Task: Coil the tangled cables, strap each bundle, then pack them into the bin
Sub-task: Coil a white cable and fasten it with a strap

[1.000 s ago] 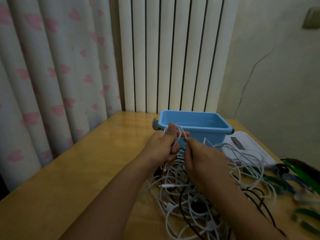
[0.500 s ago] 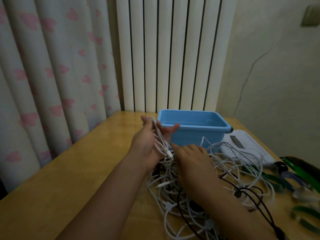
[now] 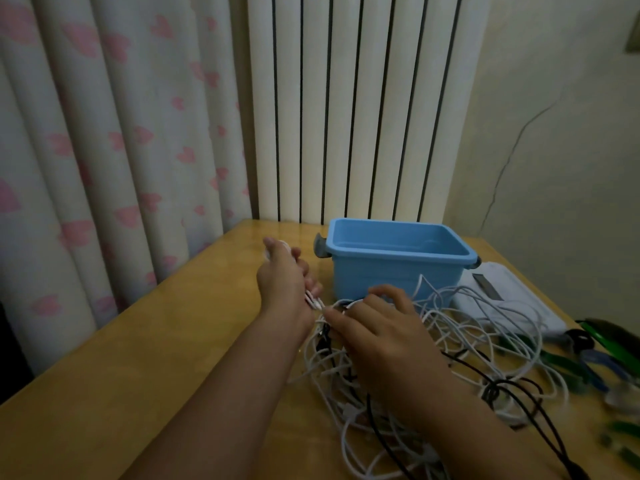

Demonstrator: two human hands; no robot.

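A tangle of white and black cables (image 3: 460, 344) lies on the wooden table (image 3: 145, 368) in front of an empty light-blue bin (image 3: 394, 258). My left hand (image 3: 284, 278) is raised left of the bin and grips a small coil of white cable, its loops showing above the fingers and at the heel of the palm. My right hand (image 3: 377, 327) hovers over the tangle and pinches the same white cable just below my left hand.
A white folded cloth (image 3: 502, 296) lies right of the bin. Green and blue straps (image 3: 609, 351) are spread at the table's right edge. Curtains hang at the left, a white radiator stands behind the table, and a wall is on the right.
My left hand has moved left and away from the bin with the white coil. My right hand followed leftward along the cable, still over the tangle.
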